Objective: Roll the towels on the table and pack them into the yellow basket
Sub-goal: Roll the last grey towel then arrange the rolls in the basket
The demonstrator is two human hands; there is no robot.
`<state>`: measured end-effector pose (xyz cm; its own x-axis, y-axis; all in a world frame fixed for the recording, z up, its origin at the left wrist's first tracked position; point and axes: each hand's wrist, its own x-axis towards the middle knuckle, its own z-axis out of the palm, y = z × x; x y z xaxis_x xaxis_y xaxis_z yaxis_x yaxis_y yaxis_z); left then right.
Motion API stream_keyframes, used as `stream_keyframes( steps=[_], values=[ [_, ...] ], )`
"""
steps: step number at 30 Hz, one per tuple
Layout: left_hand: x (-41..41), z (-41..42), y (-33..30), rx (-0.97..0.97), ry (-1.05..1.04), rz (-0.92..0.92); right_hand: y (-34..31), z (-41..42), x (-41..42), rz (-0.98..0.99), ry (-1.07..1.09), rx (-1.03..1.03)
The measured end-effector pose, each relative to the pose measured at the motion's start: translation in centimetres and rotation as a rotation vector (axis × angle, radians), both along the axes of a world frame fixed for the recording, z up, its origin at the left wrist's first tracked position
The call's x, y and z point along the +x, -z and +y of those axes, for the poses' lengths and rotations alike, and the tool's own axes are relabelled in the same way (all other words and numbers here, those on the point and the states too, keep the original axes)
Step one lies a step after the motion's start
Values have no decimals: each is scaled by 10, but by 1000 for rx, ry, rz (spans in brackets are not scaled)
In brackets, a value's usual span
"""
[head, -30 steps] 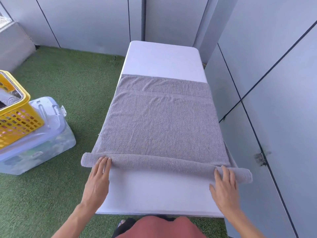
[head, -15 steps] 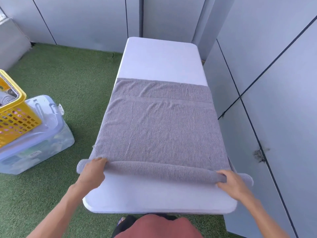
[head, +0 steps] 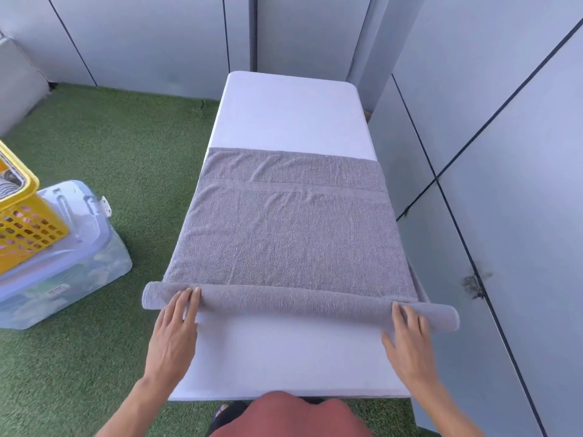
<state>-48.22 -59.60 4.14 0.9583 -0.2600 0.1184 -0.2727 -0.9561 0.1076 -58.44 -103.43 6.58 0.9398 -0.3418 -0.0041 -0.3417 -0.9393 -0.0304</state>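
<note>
Both hands went from curled over the roll to flat, on white table grey towel soft, limp, push near roll ends, left hand and right hand fingers straight, pressing.

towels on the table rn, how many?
1: grey towel spread on the white table, near edge rolled under both hands. Yellow basket may hold more; contents unclear.

Nubby terry towel (matt) on smooth table.
</note>
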Motion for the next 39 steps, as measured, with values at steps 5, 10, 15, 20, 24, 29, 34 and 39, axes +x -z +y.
stream_keyframes(
  steps=[5, 10, 15, 20, 24, 29, 34, 39],
  values=[
    [48, -13, -23, -31, -21, 100, -14, -11, 47, 77, 12, 119],
    [38, 0, -29, -37, 17, 123, -21, -18, 30, 190, -22, 139],
    [38, 17, -35, -150, -27, 435, -34, -27, 19, 225, 31, 432],
    [73, 4, -50, -446, -157, 324, -32, -25, 49, -48, 197, 387],
    [48, -3, -39, -240, -19, 30, -20, -3, 30, -133, 75, 29],
    [34, -2, -22, -90, 66, 140, -2, -9, 20, 27, -63, 85],
    [67, -9, -25, -117, 17, 206, -20, -8, 54, 81, 23, 65],
    [57, 9, -27, -74, 0, 360, -30, -9, 41, 243, 18, 106]
  ],
)
